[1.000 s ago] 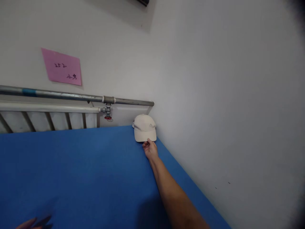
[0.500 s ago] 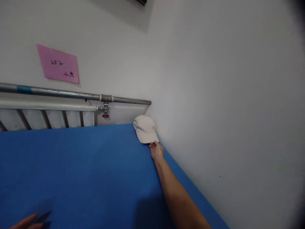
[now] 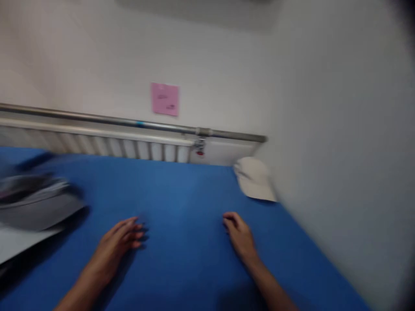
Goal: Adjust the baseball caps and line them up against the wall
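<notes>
A pale cap (image 3: 254,179) with its brim toward me lies in the far right corner of the blue surface (image 3: 181,190). My right hand (image 3: 240,235) is over the surface, nearer to me than the cap and apart from it. Its fingers are loosely bent, with a small gap at the thumb, and it holds nothing. Left of the middle, my left hand (image 3: 118,244) is open and empty, its fingers apart and a little blurred. At the left edge lies a grey cap (image 3: 48,209), smeared by motion, with something white (image 3: 22,244) under its brim.
A radiator (image 3: 142,149) and a metal pipe (image 3: 171,127) with a red-handled valve (image 3: 200,151) run along the back wall. Above them is a pink paper note (image 3: 165,99). A bare wall (image 3: 340,172) borders the surface on the right.
My right hand has let go of the pale cap's brim and drawn back toward me. My left hand has come further into view. The view has swung left, showing the things at the left edge.
</notes>
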Demonstrator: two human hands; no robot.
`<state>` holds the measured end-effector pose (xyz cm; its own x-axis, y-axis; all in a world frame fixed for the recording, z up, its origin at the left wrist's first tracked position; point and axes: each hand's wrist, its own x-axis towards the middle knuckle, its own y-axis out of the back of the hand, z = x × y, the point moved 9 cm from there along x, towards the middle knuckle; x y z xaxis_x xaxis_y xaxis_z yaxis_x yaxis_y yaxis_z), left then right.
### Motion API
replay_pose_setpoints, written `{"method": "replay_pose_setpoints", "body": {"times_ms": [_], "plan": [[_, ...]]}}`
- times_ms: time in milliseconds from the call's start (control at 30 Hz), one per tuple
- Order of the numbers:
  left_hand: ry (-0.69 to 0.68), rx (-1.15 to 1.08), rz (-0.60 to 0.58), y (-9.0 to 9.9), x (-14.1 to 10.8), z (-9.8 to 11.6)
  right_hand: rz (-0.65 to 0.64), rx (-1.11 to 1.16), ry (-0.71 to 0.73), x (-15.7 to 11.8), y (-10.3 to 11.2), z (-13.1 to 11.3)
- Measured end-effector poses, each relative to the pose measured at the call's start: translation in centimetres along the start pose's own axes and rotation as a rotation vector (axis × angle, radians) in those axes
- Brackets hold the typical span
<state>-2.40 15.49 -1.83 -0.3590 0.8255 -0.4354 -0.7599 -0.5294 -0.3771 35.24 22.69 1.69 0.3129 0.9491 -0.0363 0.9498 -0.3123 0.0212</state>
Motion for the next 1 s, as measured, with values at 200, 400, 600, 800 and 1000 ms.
{"method": "replay_pose_setpoints", "body": {"times_ms": [200, 400, 600, 800, 1000], "plan": [[-0.178, -0.280, 0.293, 5.9, 1.8, 6.2, -0.191, -0.421, 0.139, -0.5, -4.6, -0.9], [-0.314, -0.447, 0.431, 10.3, 2.4, 8.8, -0.152, -0.519, 0.126, -1.0, -4.1, -1.2], [-0.452, -0.559, 0.397, 11.0, 3.1, 10.2, -0.162, -0.520, 0.172, -0.9, -4.4, -1.4], [-0.596, -0.554, 0.328, 11.2, 2.9, 11.9, -0.163, -0.519, 0.133, -0.7, -4.3, -0.7], [-0.632, -0.421, 0.108, 7.4, 1.5, 11.9, -0.183, -0.438, 0.193, -1.1, -4.7, -1.2]]}}
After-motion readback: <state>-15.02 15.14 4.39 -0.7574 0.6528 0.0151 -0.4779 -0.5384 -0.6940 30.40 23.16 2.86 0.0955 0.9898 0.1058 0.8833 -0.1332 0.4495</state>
